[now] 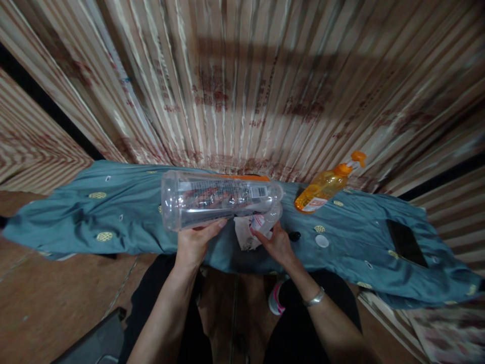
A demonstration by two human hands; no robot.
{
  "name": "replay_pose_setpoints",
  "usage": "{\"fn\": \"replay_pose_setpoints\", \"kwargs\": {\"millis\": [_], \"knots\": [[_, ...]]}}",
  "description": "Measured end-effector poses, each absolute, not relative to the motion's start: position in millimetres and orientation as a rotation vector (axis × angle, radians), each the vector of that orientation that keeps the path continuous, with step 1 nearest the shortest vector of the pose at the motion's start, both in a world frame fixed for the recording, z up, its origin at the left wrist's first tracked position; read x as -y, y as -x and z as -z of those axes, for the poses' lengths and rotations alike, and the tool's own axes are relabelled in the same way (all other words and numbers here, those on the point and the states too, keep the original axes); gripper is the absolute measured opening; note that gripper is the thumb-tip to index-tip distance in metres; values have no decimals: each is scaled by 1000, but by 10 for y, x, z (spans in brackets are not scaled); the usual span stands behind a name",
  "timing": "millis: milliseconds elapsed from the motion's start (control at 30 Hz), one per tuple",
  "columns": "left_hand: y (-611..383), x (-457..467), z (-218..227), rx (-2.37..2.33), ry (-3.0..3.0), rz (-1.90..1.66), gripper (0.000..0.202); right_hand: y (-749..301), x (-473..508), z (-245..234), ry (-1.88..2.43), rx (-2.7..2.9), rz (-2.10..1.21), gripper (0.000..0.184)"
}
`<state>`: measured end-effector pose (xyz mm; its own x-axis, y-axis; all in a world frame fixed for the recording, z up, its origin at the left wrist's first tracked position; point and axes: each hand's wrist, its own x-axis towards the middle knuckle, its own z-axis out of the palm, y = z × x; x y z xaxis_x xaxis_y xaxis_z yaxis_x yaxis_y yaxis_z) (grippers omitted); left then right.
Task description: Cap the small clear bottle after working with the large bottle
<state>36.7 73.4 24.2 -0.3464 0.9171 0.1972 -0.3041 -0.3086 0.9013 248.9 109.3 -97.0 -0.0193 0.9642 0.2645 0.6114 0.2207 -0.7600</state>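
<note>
Left hand (193,244) clamps a bottle (212,202), near side; right hand (279,243) grips clear plastic (272,218) (at its right end).

The lone camera sits on the person's head, facing forward and down, close over a teal cloth-covered tabletop (136,227), a pleated beige curtain (242,96) beyond.
</note>
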Motion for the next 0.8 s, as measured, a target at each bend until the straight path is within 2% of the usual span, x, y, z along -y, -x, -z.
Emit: {"fn": "replay_pose_setpoints", "kwargs": {"millis": [800], "knots": [[-359, -728, -252, -976, -945, -1782, 84, -2487, -1088, 939, 1482, 1720, -592, 54]]}}
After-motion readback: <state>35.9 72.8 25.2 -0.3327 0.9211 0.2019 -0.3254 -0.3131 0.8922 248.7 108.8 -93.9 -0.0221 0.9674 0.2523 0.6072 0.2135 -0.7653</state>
